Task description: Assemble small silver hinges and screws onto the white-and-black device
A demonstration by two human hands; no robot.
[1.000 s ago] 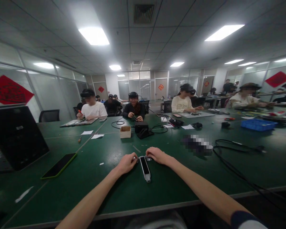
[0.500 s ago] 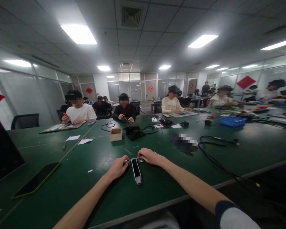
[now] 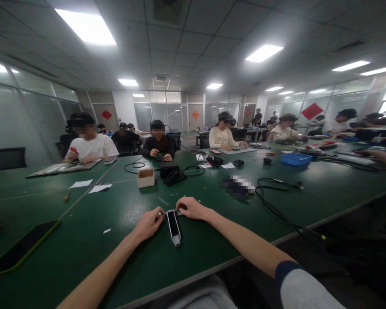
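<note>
A long, narrow white-rimmed casing [image 3: 173,228] with a black inside lies on the green table [image 3: 206,253], its tapered end towards me. Small pieces stick out on both sides of its far end. My left hand [image 3: 150,223] is closed, thumb and fingers pinched on the left side piece. On the other side my right hand [image 3: 193,209] has its fingers curled down and closed on the right side piece. The fingers hide most of both pieces, so their exact form cannot be made out.
A small open cardboard box [image 3: 146,178] stands beyond my hands, beside a black device [image 3: 170,172]. Black cables [image 3: 270,201] and a blurred-out object [image 3: 238,187] lie to the right. A green-edged phone [image 3: 25,246] is at left. Several people sit across the table.
My view has turned right, so the scene sits further left. The right fingertips are now closer to the casing's far end. The casing stays lying on the table.
</note>
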